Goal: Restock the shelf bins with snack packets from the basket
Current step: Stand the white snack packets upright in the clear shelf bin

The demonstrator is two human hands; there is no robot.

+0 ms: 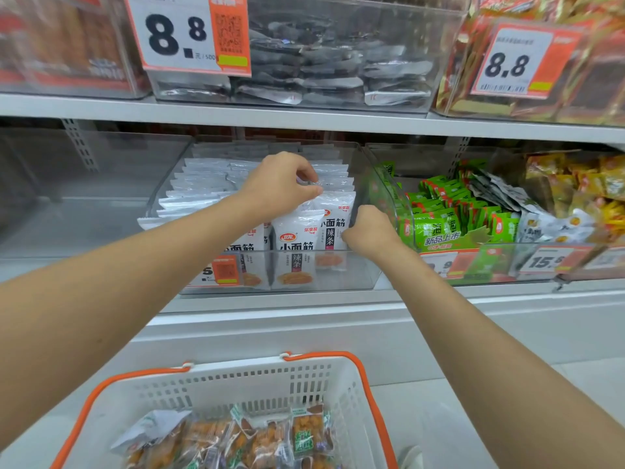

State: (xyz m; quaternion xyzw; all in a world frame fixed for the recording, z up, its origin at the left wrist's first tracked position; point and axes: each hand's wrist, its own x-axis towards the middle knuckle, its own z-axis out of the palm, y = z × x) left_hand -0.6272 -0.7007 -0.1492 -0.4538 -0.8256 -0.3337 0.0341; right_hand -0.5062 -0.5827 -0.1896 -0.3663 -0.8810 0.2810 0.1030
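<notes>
The person stood at the shelf with both arms out. The left grip [280, 184] pinched the top edge of one white plastic snack packet with black writing [333, 211]. It stood in the see-through plastic bin [358, 275] on the middle grey metal shelf [338, 301]. More white packets stood in neat rows in that bin, up to its front wall. The right grip [368, 231] was curled up at the bin's right side, touching the front packet there.

I thought the job just then was to make the rows stand straight. The best way would be to pull the pinched packet up gently and press the row back with the other hand, so nothing tips over. It should go slowly, because thin packets slip and bend.

The white plastic basket with orange handles [257, 370] sat low, just below the arms. Shiny packets of orange-brown snacks [270, 441] lay in it.

I could not see the right fingertips, so I could not tell if they held anything. The left arm hid part of the orange price tag [225, 270]. The basket's near side was cut off. Its packet words were too small to read.
</notes>
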